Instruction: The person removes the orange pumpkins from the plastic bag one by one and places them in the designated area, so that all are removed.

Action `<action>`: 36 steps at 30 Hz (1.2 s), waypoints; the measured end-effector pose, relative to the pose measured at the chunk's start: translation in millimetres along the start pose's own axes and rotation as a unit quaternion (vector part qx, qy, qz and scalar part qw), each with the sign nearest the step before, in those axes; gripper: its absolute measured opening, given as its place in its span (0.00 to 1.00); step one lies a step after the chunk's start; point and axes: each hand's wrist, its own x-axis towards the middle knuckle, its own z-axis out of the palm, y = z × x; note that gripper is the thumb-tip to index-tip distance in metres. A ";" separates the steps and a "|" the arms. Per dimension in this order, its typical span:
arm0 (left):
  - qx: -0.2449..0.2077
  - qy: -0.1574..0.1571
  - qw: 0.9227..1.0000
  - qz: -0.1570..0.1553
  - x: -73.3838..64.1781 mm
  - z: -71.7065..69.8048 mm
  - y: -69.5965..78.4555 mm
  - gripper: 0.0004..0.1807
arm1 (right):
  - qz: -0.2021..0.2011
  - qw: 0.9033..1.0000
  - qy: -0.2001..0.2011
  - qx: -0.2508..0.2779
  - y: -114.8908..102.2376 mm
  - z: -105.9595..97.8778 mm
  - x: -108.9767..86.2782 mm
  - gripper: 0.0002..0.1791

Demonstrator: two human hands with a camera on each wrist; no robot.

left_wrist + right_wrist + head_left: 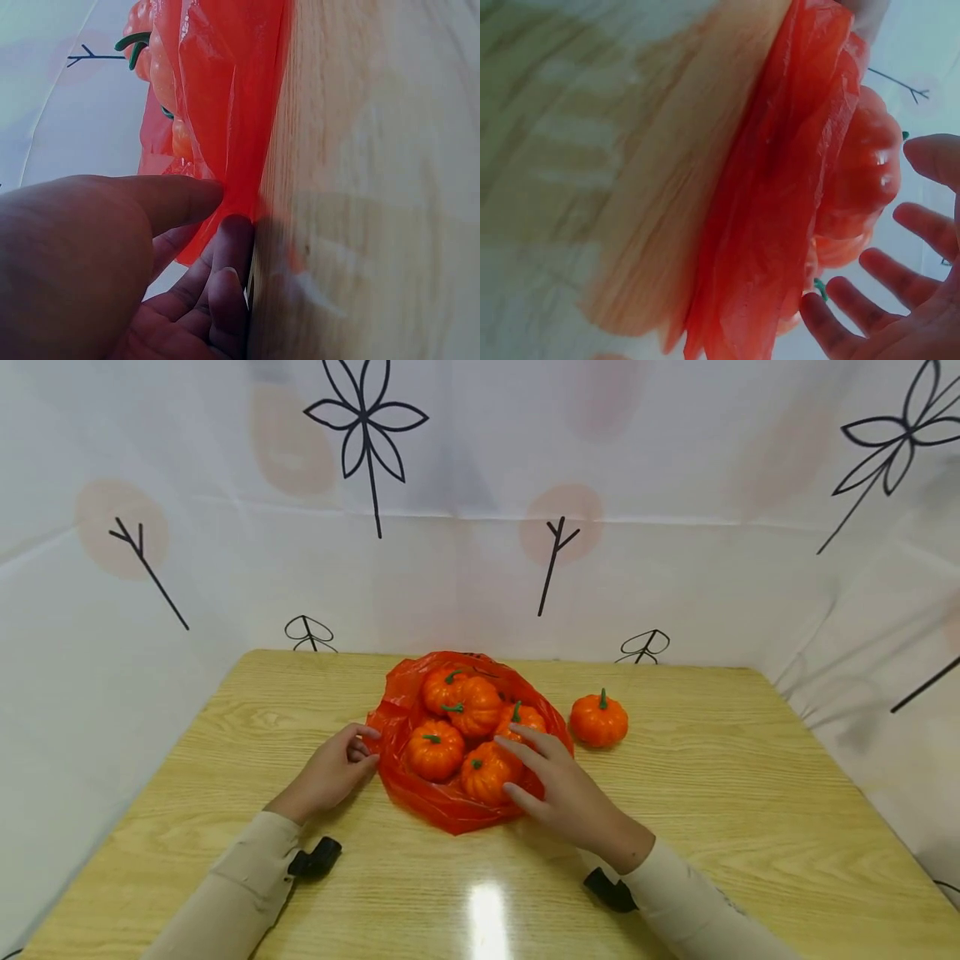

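A red plastic bag (442, 812) lies spread wide in the middle of the table, with several small orange pumpkins with green stems inside, among them one pumpkin (435, 750) at its near left. My left hand (333, 770) is at the bag's left edge; in the left wrist view the thumb and fingers pinch the red film (232, 135) low by the tabletop. Over the bag's right side reaches my right hand (566, 793), fingers spread and holding nothing. The right wrist view shows its fingertips beside the pumpkins and the bag's crumpled wall (772, 195).
Just right of the bag, a single pumpkin (599, 721) stands on the light wooden table (750, 827). A white cloth (465, 577) with flower and twig drawings hangs behind the table's back edge and along both sides.
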 end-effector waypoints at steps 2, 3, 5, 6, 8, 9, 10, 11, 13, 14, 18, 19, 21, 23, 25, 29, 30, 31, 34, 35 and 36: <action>0.000 0.001 1.000 0.001 -0.3 -0.3 0.3 0.16 | -0.001 1.000 -0.006 -0.001 0.4 1.1 0.1 0.32; 0.000 0.000 1.000 0.002 -0.4 -0.5 0.5 0.16 | -0.001 1.000 -0.009 -0.001 0.5 1.6 0.2 0.32; 0.000 0.000 1.000 0.003 -0.8 -0.7 0.7 0.16 | -0.002 1.000 -0.013 -0.003 0.8 2.4 0.5 0.32; 0.000 0.000 1.000 0.003 -0.9 -0.9 0.8 0.16 | -0.003 1.000 -0.015 -0.004 0.9 2.8 0.7 0.32; 0.001 0.000 1.000 0.003 -0.9 -0.5 1.0 0.16 | -0.005 1.000 -0.017 -0.007 1.1 3.3 0.3 0.32; 0.002 0.000 1.000 0.003 -0.8 -0.4 0.9 0.16 | -0.005 1.000 -0.018 -0.007 1.1 3.3 0.3 0.32; 0.003 0.001 1.000 0.003 -0.8 -0.3 0.8 0.16 | -0.007 1.000 -0.019 -0.009 1.2 3.5 0.1 0.32; 0.004 0.000 1.000 0.004 -0.7 -0.2 0.8 0.16 | -0.009 1.000 -0.020 -0.010 1.3 3.8 0.0 0.32; 0.006 0.000 1.000 0.004 -0.7 -0.2 0.8 0.16 | -0.010 1.000 -0.022 -0.011 1.2 3.9 -0.3 0.32; 0.007 0.000 1.000 0.004 -0.6 -0.3 0.8 0.16 | -0.011 1.000 -0.023 -0.012 1.2 4.1 -0.4 0.33; 0.007 0.000 1.000 0.002 -0.7 -0.7 1.1 0.16 | -0.012 1.000 -0.024 -0.015 0.8 4.1 -0.2 0.33; 0.008 0.001 1.000 0.001 -0.5 -0.8 1.1 0.16 | -0.012 1.000 -0.024 -0.016 0.7 4.2 -0.1 0.33; 0.008 0.001 1.000 0.001 -0.3 -0.7 1.1 0.16 | -0.012 0.999 -0.024 -0.018 0.7 4.6 -0.1 0.33; 0.008 0.000 1.000 0.001 -0.3 -1.0 0.9 0.16 | -0.013 0.999 -0.024 -0.018 0.7 5.1 0.1 0.33; 0.008 0.000 1.000 0.001 -0.3 -1.0 0.7 0.16 | -0.012 0.999 -0.024 -0.017 0.7 5.4 0.2 0.32; 0.008 0.000 1.000 0.002 -0.2 -0.7 0.0 0.16 | -0.013 1.000 -0.024 -0.016 0.7 5.5 0.0 0.32; 0.008 0.000 1.000 0.002 0.1 -0.5 -0.3 0.16 | -0.013 0.999 -0.024 -0.017 0.6 5.4 0.0 0.32; 0.009 0.000 1.000 0.001 0.3 -0.4 -0.7 0.16 | -0.013 0.999 -0.024 -0.018 0.5 5.2 0.0 0.32; 0.012 0.001 1.000 -0.002 0.7 0.0 -0.8 0.16 | -0.012 0.999 -0.026 -0.021 0.2 4.8 0.1 0.32; 0.013 0.002 1.000 -0.004 0.8 0.1 -0.8 0.16 | -0.011 0.999 -0.026 -0.022 0.2 4.7 0.1 0.32; 0.014 0.001 1.000 -0.003 0.8 0.2 -0.7 0.16 | -0.011 0.999 -0.027 -0.023 0.2 4.6 0.1 0.32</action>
